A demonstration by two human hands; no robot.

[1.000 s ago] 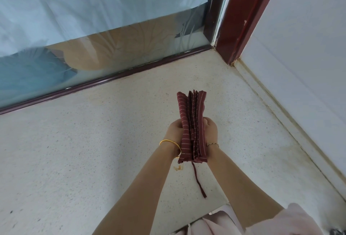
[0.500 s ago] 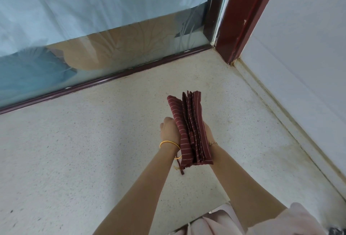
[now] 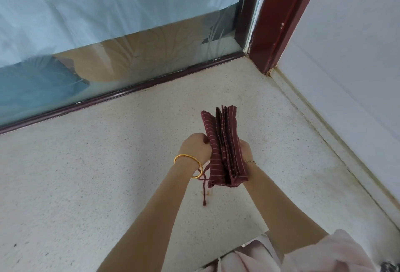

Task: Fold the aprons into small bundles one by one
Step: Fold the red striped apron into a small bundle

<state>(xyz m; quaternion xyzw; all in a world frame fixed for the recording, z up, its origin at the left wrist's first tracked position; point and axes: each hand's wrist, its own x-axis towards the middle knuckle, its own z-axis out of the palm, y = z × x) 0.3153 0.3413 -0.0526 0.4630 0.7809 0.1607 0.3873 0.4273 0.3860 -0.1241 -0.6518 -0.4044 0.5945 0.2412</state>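
Item: maroon striped apron (image 3: 224,146), folded thick, held on edge above the speckled floor (image 3: 97,174). We clamp it from both sides, left hand (image 3: 194,149) at nine o'clock, right hand (image 3: 246,151) at three, fingers curled round it, likely to keep the layers stacked. Tie (image 3: 203,191) dangles at six.

The speckled off-white terrazzo floor (image 3: 104,163) meets a dark red sill rail (image 3: 129,93) left of the dark red wooden door post (image 3: 279,22) and a pale skirting strip (image 3: 346,146) right of it. A small orange-brown stain (image 3: 208,192) lies on the floor well below the post, and dull yellowish discolouration (image 3: 320,174) lies beside the skirting.
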